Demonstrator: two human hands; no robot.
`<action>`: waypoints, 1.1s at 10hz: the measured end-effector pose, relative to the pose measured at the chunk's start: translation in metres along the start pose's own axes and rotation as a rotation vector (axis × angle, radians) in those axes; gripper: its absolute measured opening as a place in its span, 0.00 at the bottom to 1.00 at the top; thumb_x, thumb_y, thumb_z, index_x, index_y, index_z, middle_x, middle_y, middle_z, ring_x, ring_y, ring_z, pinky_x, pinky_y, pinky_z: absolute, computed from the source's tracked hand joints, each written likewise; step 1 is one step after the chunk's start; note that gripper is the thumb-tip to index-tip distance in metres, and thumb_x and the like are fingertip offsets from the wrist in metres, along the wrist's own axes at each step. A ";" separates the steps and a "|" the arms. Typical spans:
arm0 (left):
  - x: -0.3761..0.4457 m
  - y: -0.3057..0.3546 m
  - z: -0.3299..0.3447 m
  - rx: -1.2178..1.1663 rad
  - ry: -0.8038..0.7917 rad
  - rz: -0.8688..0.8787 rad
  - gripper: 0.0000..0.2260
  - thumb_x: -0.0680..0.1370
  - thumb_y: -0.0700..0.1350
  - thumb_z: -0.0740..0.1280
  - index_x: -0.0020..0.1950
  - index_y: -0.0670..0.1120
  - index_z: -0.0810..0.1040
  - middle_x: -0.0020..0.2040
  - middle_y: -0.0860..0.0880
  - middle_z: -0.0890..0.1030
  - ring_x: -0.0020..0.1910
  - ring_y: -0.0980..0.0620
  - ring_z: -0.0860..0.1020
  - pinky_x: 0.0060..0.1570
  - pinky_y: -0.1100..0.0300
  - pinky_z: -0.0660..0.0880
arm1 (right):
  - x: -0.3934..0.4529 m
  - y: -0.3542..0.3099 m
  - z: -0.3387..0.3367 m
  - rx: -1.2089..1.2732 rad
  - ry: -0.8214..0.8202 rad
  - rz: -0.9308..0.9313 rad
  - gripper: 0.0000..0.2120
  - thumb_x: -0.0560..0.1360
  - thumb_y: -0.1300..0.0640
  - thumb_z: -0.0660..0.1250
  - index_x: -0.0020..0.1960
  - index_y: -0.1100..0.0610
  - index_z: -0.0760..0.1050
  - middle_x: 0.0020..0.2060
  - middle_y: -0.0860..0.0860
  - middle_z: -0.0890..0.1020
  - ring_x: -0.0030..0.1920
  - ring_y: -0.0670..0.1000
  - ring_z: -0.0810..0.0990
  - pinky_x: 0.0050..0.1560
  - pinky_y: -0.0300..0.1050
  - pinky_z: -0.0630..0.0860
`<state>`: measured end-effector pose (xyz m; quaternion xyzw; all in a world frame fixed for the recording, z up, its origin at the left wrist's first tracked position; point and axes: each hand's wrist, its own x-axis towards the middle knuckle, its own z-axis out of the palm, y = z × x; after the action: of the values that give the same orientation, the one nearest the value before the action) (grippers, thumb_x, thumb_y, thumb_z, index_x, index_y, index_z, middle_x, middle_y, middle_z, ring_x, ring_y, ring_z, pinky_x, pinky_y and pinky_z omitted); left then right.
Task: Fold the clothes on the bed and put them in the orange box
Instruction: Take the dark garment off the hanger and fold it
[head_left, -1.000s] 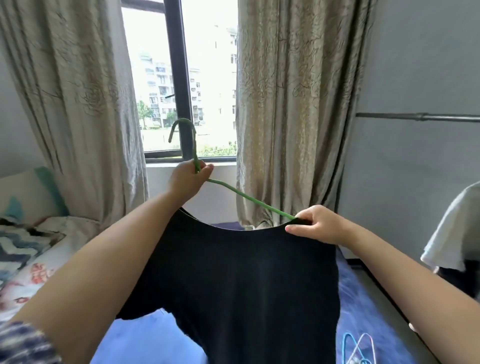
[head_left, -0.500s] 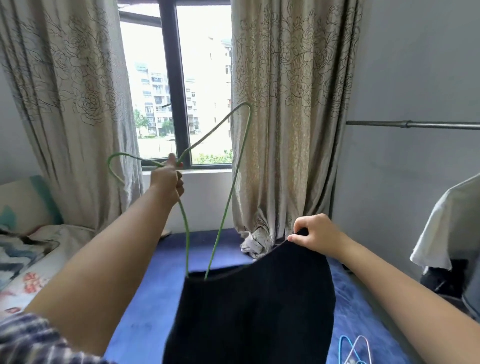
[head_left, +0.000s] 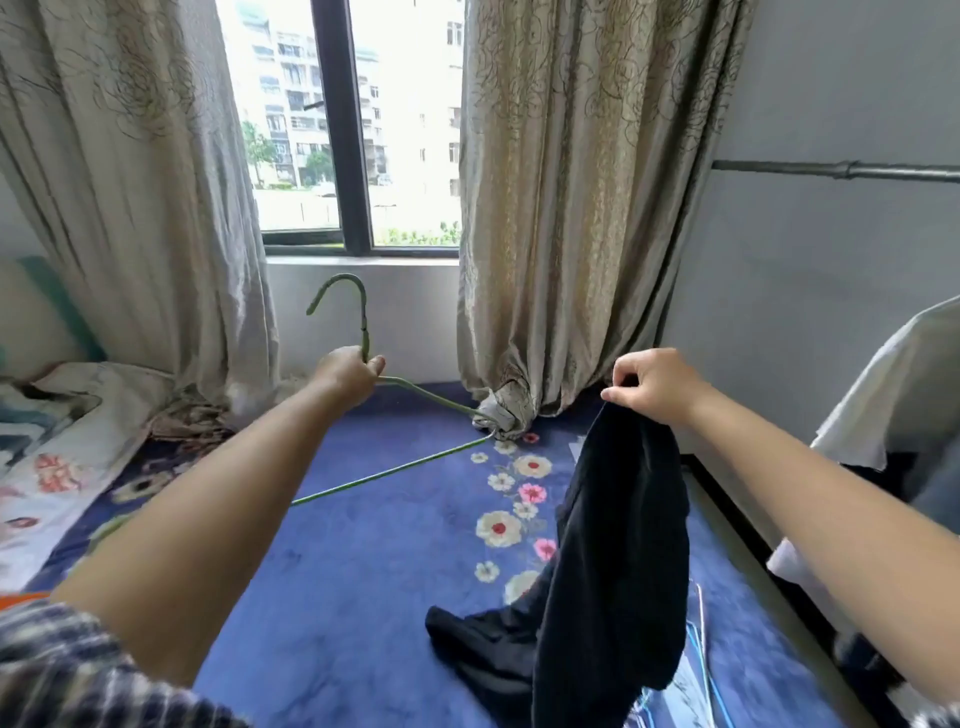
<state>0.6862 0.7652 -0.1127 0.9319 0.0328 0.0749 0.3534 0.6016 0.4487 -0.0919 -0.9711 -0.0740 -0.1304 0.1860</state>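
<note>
Right hand (head_left: 655, 387) is pinching the top edge of a black garment (head_left: 613, 561) between thumb and curled fingers, out at about 2 o'clock from where the person stands. The fabric looks soft and fine-ribbed, hanging limp in a long bunched drape, with its lower end crumpled on the bed at 5 o'clock. Left hand (head_left: 349, 373) is wrapped around the neck of a green hanger (head_left: 363, 332) at 11 o'clock: thin wire, hook curling up, one arm slanting off toward the curtain, and it's fully clear of the garment

The bed (head_left: 363, 561) is covered in a plush blue blanket with a strip of pink and cream flowers. More wire hangers (head_left: 698, 644), blue and white, lie beside the garment at 4 o'clock. Shiny beige curtains (head_left: 561, 208) with a scribbly rose print frame a dark-framed window (head_left: 343, 130) at 12, one knotted at the bottom. Grey wall and a metal rail (head_left: 836, 170) at 2
</note>
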 end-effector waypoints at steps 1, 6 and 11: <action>-0.007 -0.022 0.035 0.257 -0.127 -0.024 0.13 0.81 0.46 0.58 0.54 0.37 0.75 0.56 0.38 0.78 0.56 0.42 0.76 0.52 0.56 0.71 | -0.004 0.000 0.007 -0.076 -0.115 0.002 0.11 0.72 0.54 0.70 0.42 0.62 0.77 0.37 0.51 0.76 0.42 0.49 0.72 0.35 0.39 0.62; 0.019 -0.007 0.213 0.017 -0.654 0.038 0.13 0.81 0.38 0.56 0.63 0.35 0.73 0.57 0.36 0.76 0.44 0.49 0.73 0.33 0.70 0.67 | -0.059 0.093 0.059 -0.100 -1.024 0.397 0.11 0.74 0.59 0.68 0.33 0.50 0.73 0.23 0.42 0.77 0.28 0.42 0.76 0.28 0.34 0.72; -0.049 0.027 0.246 0.262 -1.289 0.452 0.32 0.78 0.43 0.66 0.76 0.53 0.52 0.72 0.48 0.62 0.69 0.50 0.66 0.62 0.62 0.64 | -0.047 0.087 0.030 0.430 -0.586 0.168 0.13 0.62 0.63 0.64 0.27 0.45 0.73 0.25 0.41 0.72 0.28 0.37 0.69 0.34 0.28 0.64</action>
<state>0.6781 0.5786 -0.2826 0.8096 -0.3696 -0.4260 0.1627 0.5798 0.3761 -0.1620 -0.9087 -0.0699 0.1872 0.3665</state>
